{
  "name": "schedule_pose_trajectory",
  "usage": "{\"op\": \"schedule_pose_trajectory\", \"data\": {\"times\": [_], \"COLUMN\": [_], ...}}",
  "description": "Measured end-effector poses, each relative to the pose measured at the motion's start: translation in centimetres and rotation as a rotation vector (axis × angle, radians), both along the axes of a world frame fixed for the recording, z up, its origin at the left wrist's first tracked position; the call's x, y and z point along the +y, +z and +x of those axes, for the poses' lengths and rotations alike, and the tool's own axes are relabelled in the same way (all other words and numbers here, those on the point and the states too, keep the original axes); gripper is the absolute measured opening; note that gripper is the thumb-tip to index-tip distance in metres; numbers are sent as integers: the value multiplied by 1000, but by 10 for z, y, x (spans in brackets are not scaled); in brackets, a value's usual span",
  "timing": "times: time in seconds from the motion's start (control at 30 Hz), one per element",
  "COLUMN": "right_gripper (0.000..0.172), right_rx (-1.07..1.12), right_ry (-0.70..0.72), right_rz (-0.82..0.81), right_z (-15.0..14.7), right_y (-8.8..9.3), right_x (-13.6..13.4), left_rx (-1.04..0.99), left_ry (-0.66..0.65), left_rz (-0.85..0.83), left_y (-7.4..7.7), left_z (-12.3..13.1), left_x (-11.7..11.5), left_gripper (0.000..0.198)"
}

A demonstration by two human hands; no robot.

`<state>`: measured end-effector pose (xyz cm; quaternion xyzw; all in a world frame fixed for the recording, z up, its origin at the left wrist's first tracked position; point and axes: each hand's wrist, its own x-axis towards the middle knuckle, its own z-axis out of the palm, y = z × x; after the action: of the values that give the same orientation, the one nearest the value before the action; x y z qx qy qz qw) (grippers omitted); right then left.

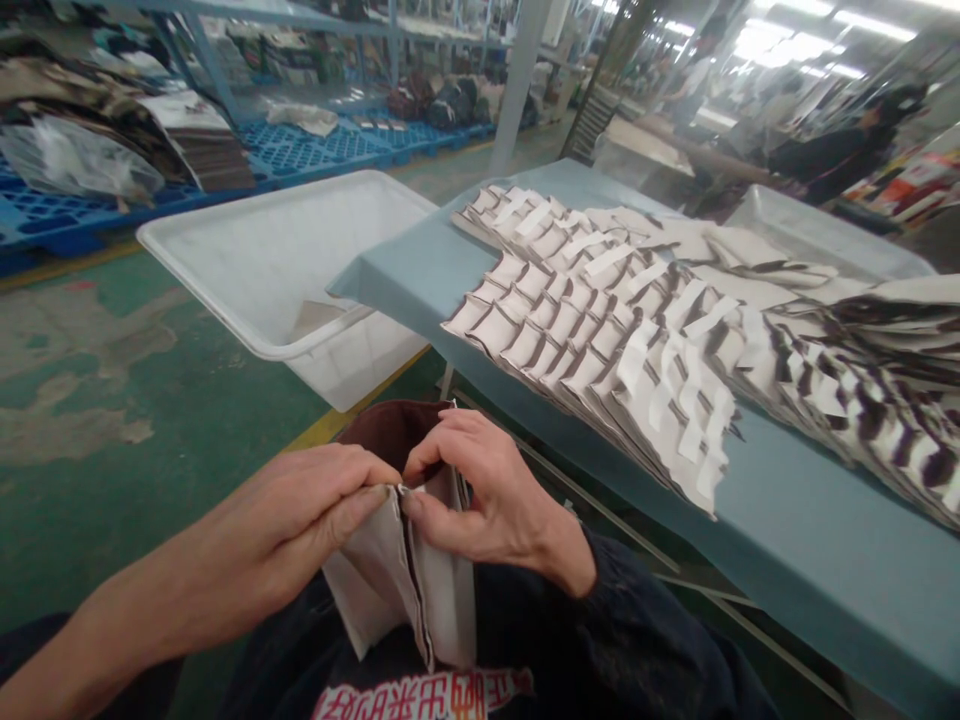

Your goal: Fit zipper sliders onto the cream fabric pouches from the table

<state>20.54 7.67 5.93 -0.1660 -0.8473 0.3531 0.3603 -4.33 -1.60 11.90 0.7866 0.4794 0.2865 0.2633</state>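
Observation:
Over my lap I hold a sewn fabric piece (446, 600), off-white on the outside and dark brown on its inner side, folded round like an open pouch. A seam with dark edges runs down its front. My left hand (330, 505) pinches the top of that seam from the left. From the right, my right hand (480, 490) grips the same edge between thumb and fingers, the fingertips reaching over into the brown opening. The two thumbs almost meet at the seam top. The lower end of the piece hangs against my dark clothing.
On the blue-grey table (795, 560) to the right lie rows of overlapping off-white pieces (555, 320) with brown edges. A white plastic bin (285, 290) stands ahead, left of the table. Blue pallets (300, 150) with stacked material lie behind it. People (832, 150) sit in the far right background.

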Motion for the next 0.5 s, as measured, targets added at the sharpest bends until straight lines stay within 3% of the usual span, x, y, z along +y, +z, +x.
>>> {"op": "schedule_pose_trajectory", "data": {"times": [0.13,0.27,0.5], "right_gripper": [4,4,9], "right_rx": [-18,-109,-216], "right_ry": [-40,-41,-117], "right_rz": [208,307,462], "right_z": [2,3,8], "right_y": [13,23,22], "right_x": [-1,-2,-9], "left_rx": [14,6,-2], "left_ry": [16,17,60], "left_rz": [41,34,-13], "left_y": [6,9,4], "left_z": [4,10,13], "left_x": [-1,-2,-2], "left_gripper": [39,44,39]}}
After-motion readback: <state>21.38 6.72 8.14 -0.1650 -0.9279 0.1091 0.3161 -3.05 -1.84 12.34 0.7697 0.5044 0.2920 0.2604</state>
